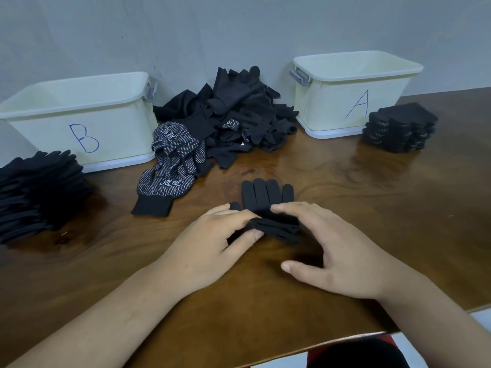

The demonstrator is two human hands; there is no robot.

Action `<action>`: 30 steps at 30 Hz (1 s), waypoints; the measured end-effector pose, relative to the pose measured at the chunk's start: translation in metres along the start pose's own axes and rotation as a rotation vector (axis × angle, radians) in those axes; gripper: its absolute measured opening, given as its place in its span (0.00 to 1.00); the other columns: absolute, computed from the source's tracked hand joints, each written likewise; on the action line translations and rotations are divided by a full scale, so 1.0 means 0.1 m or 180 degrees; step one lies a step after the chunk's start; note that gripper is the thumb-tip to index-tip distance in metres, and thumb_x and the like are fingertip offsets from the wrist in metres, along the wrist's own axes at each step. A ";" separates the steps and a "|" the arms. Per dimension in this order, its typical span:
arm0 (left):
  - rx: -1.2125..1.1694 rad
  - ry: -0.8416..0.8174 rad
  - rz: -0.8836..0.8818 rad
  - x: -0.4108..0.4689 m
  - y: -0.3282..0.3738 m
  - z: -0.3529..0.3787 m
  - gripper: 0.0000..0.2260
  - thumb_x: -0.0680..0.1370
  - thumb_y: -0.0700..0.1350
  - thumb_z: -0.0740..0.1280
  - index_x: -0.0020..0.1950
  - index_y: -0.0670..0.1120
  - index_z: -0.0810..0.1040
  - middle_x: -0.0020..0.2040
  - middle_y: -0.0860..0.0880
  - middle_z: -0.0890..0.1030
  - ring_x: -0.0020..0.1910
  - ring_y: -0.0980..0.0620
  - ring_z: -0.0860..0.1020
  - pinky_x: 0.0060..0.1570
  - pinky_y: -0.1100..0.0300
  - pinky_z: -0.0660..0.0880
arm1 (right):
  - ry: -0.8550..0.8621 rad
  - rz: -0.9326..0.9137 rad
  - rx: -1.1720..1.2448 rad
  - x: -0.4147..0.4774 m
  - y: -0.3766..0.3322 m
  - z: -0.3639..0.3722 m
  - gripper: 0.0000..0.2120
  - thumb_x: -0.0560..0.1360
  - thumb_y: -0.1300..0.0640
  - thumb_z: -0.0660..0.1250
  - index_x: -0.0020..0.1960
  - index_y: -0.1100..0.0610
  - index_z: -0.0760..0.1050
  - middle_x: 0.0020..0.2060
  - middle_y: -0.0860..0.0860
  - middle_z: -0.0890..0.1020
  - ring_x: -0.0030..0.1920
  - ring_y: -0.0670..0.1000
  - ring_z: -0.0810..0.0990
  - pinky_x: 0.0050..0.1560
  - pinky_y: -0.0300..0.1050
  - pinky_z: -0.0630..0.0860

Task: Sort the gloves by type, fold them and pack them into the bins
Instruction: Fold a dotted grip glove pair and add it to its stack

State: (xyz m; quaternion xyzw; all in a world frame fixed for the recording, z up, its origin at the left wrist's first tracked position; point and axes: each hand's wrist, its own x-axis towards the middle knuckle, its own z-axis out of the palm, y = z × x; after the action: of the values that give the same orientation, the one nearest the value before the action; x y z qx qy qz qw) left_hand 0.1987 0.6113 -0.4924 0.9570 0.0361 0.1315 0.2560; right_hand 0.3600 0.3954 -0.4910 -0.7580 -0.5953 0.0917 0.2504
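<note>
A plain black glove [267,200] lies in the middle of the wooden table, fingers pointing away from me, its cuff end folded up toward the fingers. My left hand [212,243] pinches the folded cuff edge between thumb and fingers. My right hand [326,248] arches over the fold, with its fingertips on the glove and its thumb on the table. Behind the glove lies a loose heap of black gloves [239,115]. Dotted gloves [172,160] spill from its left side. Cream bin B [47,128] stands at the back left, cream bin A [332,102] at the back right.
A stack of folded plain black gloves [39,195] sits at the left in front of bin B. Beside bin A at the right is a stack of folded dotted gloves [398,128]. A grey wall runs behind the bins. The table's near edge crosses the bottom right.
</note>
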 end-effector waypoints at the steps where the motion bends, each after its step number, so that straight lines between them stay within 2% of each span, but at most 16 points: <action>1: -0.0068 0.0024 -0.0011 0.00 0.01 0.00 0.16 0.86 0.61 0.58 0.60 0.55 0.81 0.50 0.56 0.84 0.56 0.57 0.81 0.76 0.60 0.63 | 0.0104 -0.0033 -0.0163 0.03 0.01 0.02 0.31 0.79 0.36 0.69 0.79 0.35 0.63 0.71 0.29 0.70 0.71 0.34 0.67 0.71 0.38 0.66; 4: -0.0250 0.0051 -0.0031 -0.03 0.03 -0.01 0.19 0.86 0.62 0.58 0.53 0.50 0.81 0.44 0.52 0.81 0.49 0.51 0.81 0.69 0.63 0.67 | 0.0395 -0.0187 -0.0212 0.06 0.04 0.07 0.12 0.83 0.41 0.66 0.65 0.39 0.77 0.57 0.32 0.79 0.62 0.38 0.76 0.66 0.44 0.72; 6: -0.0346 0.0000 -0.0077 -0.05 0.05 -0.02 0.20 0.86 0.62 0.59 0.51 0.49 0.80 0.43 0.53 0.81 0.49 0.50 0.80 0.62 0.63 0.71 | 0.0504 -0.0257 -0.0109 0.05 0.05 0.07 0.03 0.84 0.44 0.66 0.57 0.39 0.77 0.51 0.32 0.79 0.57 0.40 0.78 0.62 0.47 0.74; 7: -0.0392 -0.0002 -0.0102 -0.06 0.07 -0.03 0.17 0.87 0.61 0.60 0.50 0.51 0.80 0.42 0.55 0.80 0.49 0.51 0.80 0.59 0.63 0.72 | 0.0526 -0.0250 -0.0053 0.04 0.05 0.06 0.01 0.84 0.44 0.66 0.54 0.37 0.76 0.48 0.32 0.79 0.55 0.41 0.79 0.59 0.46 0.74; 10: -0.0517 0.0052 -0.0183 -0.05 0.18 -0.07 0.09 0.86 0.55 0.63 0.46 0.64 0.77 0.36 0.63 0.77 0.46 0.60 0.78 0.53 0.71 0.68 | 0.0662 -0.0169 0.0163 0.02 0.03 0.07 0.09 0.84 0.40 0.65 0.45 0.37 0.72 0.39 0.39 0.76 0.45 0.46 0.78 0.50 0.42 0.71; 12: -0.0575 0.0026 -0.0180 -0.06 0.19 -0.08 0.11 0.86 0.55 0.63 0.45 0.68 0.74 0.32 0.63 0.73 0.40 0.61 0.76 0.50 0.72 0.68 | 0.0626 -0.0074 0.0338 0.01 0.04 0.09 0.14 0.83 0.37 0.63 0.47 0.44 0.79 0.39 0.44 0.79 0.44 0.49 0.80 0.51 0.46 0.74; 14: -0.0774 -0.0100 -0.0236 -0.08 0.16 -0.06 0.11 0.86 0.62 0.61 0.49 0.59 0.78 0.32 0.53 0.73 0.36 0.53 0.75 0.50 0.59 0.74 | 0.0634 -0.0012 0.0502 0.01 0.04 0.09 0.20 0.83 0.36 0.63 0.49 0.50 0.82 0.39 0.48 0.82 0.44 0.51 0.81 0.51 0.48 0.75; 16: -0.0961 -0.0231 -0.0381 -0.10 0.17 -0.09 0.18 0.85 0.65 0.61 0.60 0.54 0.79 0.35 0.51 0.80 0.40 0.49 0.81 0.53 0.45 0.78 | 0.0698 0.0010 0.0663 0.01 0.03 0.09 0.19 0.83 0.37 0.64 0.46 0.51 0.81 0.37 0.48 0.81 0.41 0.52 0.81 0.47 0.47 0.76; 17: -0.1063 -0.0267 -0.0476 -0.10 0.19 -0.11 0.16 0.84 0.64 0.62 0.64 0.56 0.78 0.39 0.54 0.83 0.43 0.51 0.83 0.53 0.42 0.79 | 0.0702 0.0041 0.0725 0.02 0.03 0.08 0.18 0.84 0.39 0.65 0.44 0.51 0.79 0.35 0.48 0.80 0.39 0.52 0.81 0.44 0.46 0.76; 19: -0.1172 -0.0286 -0.0592 -0.10 0.23 -0.13 0.13 0.83 0.59 0.68 0.66 0.58 0.76 0.47 0.58 0.87 0.50 0.52 0.86 0.54 0.41 0.80 | 0.0732 0.0083 0.0772 0.03 0.01 0.08 0.16 0.84 0.43 0.67 0.40 0.48 0.75 0.32 0.46 0.77 0.35 0.50 0.79 0.37 0.42 0.73; 21: -0.1176 -0.0280 -0.0659 -0.10 0.26 -0.13 0.12 0.82 0.54 0.71 0.65 0.59 0.76 0.49 0.60 0.88 0.51 0.53 0.86 0.56 0.42 0.81 | 0.0792 0.0162 0.0738 0.03 0.00 0.08 0.16 0.83 0.45 0.69 0.38 0.44 0.71 0.30 0.44 0.74 0.33 0.49 0.76 0.33 0.37 0.69; 23: -0.1121 -0.0210 -0.0753 -0.08 0.24 -0.10 0.12 0.82 0.52 0.72 0.64 0.59 0.75 0.49 0.61 0.88 0.51 0.54 0.86 0.58 0.44 0.81 | 0.0849 0.0246 0.0686 0.04 -0.01 0.09 0.15 0.82 0.44 0.69 0.38 0.43 0.71 0.31 0.44 0.75 0.33 0.49 0.77 0.34 0.34 0.69; 24: -0.1080 -0.0142 -0.0802 -0.07 0.23 -0.09 0.13 0.82 0.53 0.72 0.63 0.60 0.74 0.49 0.62 0.87 0.50 0.54 0.86 0.58 0.45 0.80 | 0.0859 0.0297 0.0690 0.05 -0.01 0.09 0.14 0.82 0.43 0.69 0.40 0.44 0.74 0.32 0.44 0.77 0.34 0.49 0.79 0.34 0.35 0.71; 27: -0.0875 0.0049 -0.0980 -0.02 0.23 -0.05 0.16 0.81 0.56 0.72 0.66 0.63 0.70 0.44 0.64 0.87 0.47 0.55 0.85 0.56 0.51 0.79 | 0.0860 0.0495 0.0711 0.07 0.01 0.12 0.12 0.81 0.38 0.67 0.48 0.46 0.80 0.37 0.45 0.83 0.38 0.48 0.83 0.39 0.48 0.80; 28: -0.0815 0.0133 -0.1013 -0.01 0.22 -0.03 0.18 0.81 0.56 0.72 0.67 0.64 0.68 0.43 0.64 0.87 0.46 0.56 0.84 0.55 0.56 0.79 | 0.0929 0.0548 0.0671 0.08 0.01 0.12 0.13 0.80 0.37 0.67 0.51 0.46 0.81 0.36 0.44 0.82 0.38 0.48 0.83 0.39 0.48 0.80; 30: -0.0684 0.0315 -0.1056 0.00 0.19 0.00 0.23 0.80 0.57 0.73 0.70 0.63 0.66 0.42 0.64 0.85 0.41 0.60 0.82 0.46 0.65 0.75 | 0.1057 0.0646 0.0538 0.11 -0.01 0.13 0.14 0.79 0.36 0.67 0.55 0.45 0.81 0.35 0.43 0.82 0.36 0.46 0.83 0.37 0.44 0.78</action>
State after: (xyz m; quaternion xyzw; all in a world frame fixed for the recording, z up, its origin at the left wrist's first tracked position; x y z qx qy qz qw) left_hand 0.1992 0.5949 -0.4832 0.8975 0.1915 0.1375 0.3727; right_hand 0.3565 0.4096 -0.4998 -0.7950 -0.4566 0.0398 0.3973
